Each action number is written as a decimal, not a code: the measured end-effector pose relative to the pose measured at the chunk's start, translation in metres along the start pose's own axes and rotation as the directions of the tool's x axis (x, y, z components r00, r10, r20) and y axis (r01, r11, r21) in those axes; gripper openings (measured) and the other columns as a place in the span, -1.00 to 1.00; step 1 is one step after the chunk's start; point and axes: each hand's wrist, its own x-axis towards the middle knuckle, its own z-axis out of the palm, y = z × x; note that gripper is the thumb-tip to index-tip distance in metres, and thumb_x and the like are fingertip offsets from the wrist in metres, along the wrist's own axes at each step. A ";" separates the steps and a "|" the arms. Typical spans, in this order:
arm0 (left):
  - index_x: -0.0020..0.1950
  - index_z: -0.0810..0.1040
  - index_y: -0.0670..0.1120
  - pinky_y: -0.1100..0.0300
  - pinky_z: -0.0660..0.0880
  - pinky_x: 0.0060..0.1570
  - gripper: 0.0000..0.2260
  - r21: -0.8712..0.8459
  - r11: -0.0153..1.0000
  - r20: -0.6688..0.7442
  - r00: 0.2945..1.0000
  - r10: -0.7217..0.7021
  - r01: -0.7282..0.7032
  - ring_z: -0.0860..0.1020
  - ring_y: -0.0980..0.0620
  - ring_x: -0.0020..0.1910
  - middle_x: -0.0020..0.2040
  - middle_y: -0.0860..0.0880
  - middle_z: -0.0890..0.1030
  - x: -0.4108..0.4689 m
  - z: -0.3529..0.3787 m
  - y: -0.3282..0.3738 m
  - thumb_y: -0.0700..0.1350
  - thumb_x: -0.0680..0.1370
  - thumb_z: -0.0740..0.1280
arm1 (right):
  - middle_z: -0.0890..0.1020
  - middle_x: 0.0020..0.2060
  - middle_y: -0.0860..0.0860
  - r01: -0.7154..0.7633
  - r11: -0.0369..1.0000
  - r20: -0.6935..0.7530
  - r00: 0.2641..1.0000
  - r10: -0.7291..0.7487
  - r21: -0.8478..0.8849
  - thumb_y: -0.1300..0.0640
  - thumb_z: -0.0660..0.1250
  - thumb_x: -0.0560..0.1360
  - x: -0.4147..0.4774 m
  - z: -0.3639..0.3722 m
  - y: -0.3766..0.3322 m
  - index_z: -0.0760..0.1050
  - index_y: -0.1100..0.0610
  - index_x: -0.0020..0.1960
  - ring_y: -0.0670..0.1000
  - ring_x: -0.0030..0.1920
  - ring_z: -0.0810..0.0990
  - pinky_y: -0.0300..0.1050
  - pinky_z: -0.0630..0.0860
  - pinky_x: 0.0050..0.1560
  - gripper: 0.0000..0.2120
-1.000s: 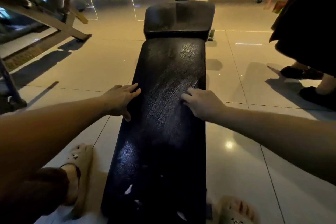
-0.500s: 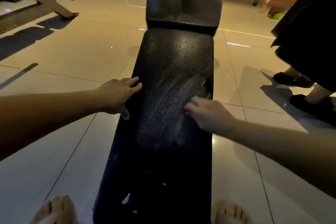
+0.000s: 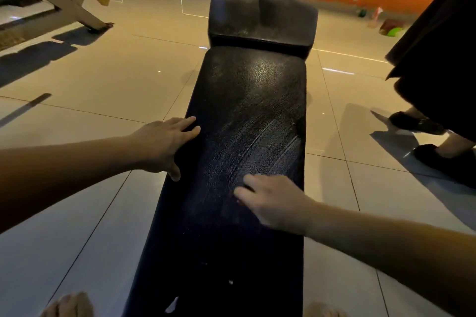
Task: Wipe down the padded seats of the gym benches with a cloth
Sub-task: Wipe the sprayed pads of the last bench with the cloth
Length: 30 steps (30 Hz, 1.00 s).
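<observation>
Tile floor (image 3: 103, 80) carries the bench (image 3: 247, 100): black padding, grainy, a glossy patch toward the far end, pale diagonal streaks mid-length. Its long axis runs straight away from the person, with a separate shorter pad (image 3: 262, 18) at the far end. On its left edge: left hand (image 3: 159, 144) flat, fingers spread, thumb down the side. Near its right edge: right hand (image 3: 273, 203) pressed flat, fingers roughly straight.

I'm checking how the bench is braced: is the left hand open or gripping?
Open: left hand rests at the left edge of the bench pad, fingers straight on top, thumb down the side.
</observation>
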 end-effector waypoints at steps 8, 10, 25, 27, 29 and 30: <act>0.67 -0.14 0.04 0.02 0.32 0.43 0.16 -0.030 1.000 -0.028 1.000 0.008 -0.008 -0.02 -0.05 0.63 0.67 0.00 -0.20 -0.001 0.000 -0.002 0.32 0.33 0.53 | 0.52 -0.13 0.10 -0.556 0.828 -0.288 0.806 0.517 -0.071 0.15 0.25 0.63 0.032 -0.017 0.086 0.51 0.14 0.07 0.16 -0.24 0.57 -0.09 0.33 -0.34 -0.90; 0.67 -0.13 0.04 0.01 0.32 0.43 0.15 -0.037 0.999 -0.030 1.000 0.002 -0.003 -0.02 -0.05 0.63 0.67 0.00 -0.19 0.000 0.000 -0.002 0.31 0.34 0.54 | 0.51 -0.17 0.08 -0.416 0.909 -0.230 0.885 0.405 -0.003 0.18 0.37 0.54 0.028 -0.003 0.033 0.54 0.13 0.03 0.12 -0.28 0.56 -0.12 0.32 -0.39 -0.92; 0.67 -0.14 0.03 0.04 0.32 0.42 0.16 -0.047 0.999 -0.037 0.999 0.003 -0.004 -0.04 -0.03 0.62 0.66 0.02 -0.20 -0.001 -0.001 0.000 0.30 0.33 0.54 | 0.55 -0.15 0.11 -0.608 0.788 -0.340 0.766 0.546 -0.102 0.04 0.19 0.68 0.051 -0.024 0.111 0.47 0.14 0.06 0.15 -0.24 0.58 -0.09 0.35 -0.33 -0.82; 0.67 -0.14 0.03 0.04 0.32 0.42 0.16 -0.052 0.999 -0.038 0.999 0.001 -0.003 -0.04 -0.03 0.62 0.66 0.01 -0.20 -0.001 0.000 -0.001 0.31 0.33 0.54 | 0.54 -0.17 0.09 -0.497 0.866 -0.294 0.837 0.461 -0.054 0.10 0.26 0.63 0.056 -0.012 0.063 0.46 0.12 0.03 0.13 -0.25 0.58 -0.10 0.32 -0.34 -0.91; 0.67 -0.14 0.04 0.04 0.32 0.42 0.15 -0.053 0.999 -0.040 0.999 0.005 -0.007 -0.04 -0.03 0.62 0.66 0.01 -0.20 -0.002 0.001 -0.002 0.31 0.34 0.54 | 0.54 -0.16 0.08 -0.303 0.952 -0.172 0.937 0.303 0.027 0.14 0.35 0.52 0.054 0.004 0.002 0.45 0.09 0.02 0.14 -0.24 0.59 -0.06 0.41 -0.38 -0.88; 0.67 -0.14 0.04 0.05 0.31 0.42 0.15 -0.057 0.998 -0.043 0.999 0.006 -0.009 -0.04 -0.03 0.62 0.66 0.01 -0.20 -0.002 0.001 -0.002 0.31 0.34 0.54 | 0.53 -0.16 0.09 -0.174 0.981 -0.090 0.979 0.181 0.081 0.14 0.39 0.47 0.050 0.008 -0.029 0.45 0.09 0.02 0.15 -0.24 0.59 -0.05 0.45 -0.39 -0.83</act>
